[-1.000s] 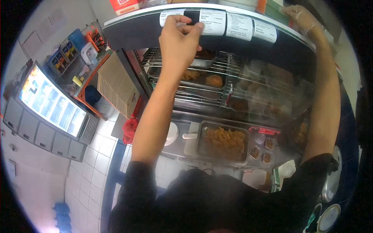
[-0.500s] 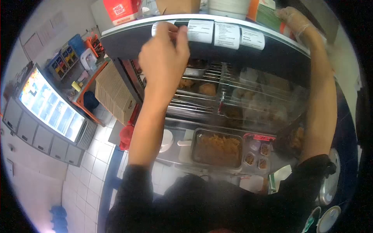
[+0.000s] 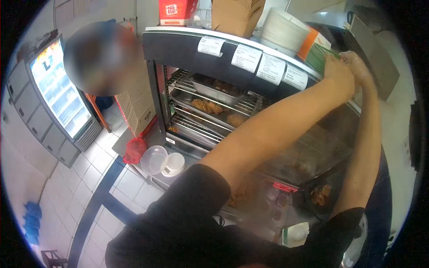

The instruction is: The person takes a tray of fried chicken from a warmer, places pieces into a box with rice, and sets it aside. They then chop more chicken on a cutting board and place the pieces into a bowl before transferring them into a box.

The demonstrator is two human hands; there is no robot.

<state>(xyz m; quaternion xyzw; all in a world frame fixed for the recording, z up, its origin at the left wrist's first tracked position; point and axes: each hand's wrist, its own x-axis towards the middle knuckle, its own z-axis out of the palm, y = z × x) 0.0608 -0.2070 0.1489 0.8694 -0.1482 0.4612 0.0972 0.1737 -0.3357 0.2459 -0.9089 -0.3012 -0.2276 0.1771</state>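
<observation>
At the upper right, my left hand (image 3: pixel 338 75) reaches across to the green and orange box (image 3: pixel 315 54) on top of the warming cabinet. Beside it is my right hand (image 3: pixel 356 65), in a clear plastic glove, close to or touching the left hand. The fingers of both hands are mostly hidden, so I cannot make out what they grip. Several white paper labels (image 3: pixel 246 57) hang along the cabinet's dark top edge (image 3: pixel 178 47). Inside the cabinet, fried food (image 3: pixel 206 106) lies on wire racks below a metal tray (image 3: pixel 216 91).
A white tub (image 3: pixel 286 31), a brown carton (image 3: pixel 234 18) and a red box (image 3: pixel 177 11) stand on the cabinet. Below are a clear bowl (image 3: pixel 154 160) and a white kitchen scale (image 3: pixel 174 164). A lit fridge (image 3: pixel 60 91) is at left. A blurred patch covers part of the background.
My left hand has left the leftmost label and moved right, beside my gloved right hand at the green box. The view has shifted, and a blurred patch now appears at left.
</observation>
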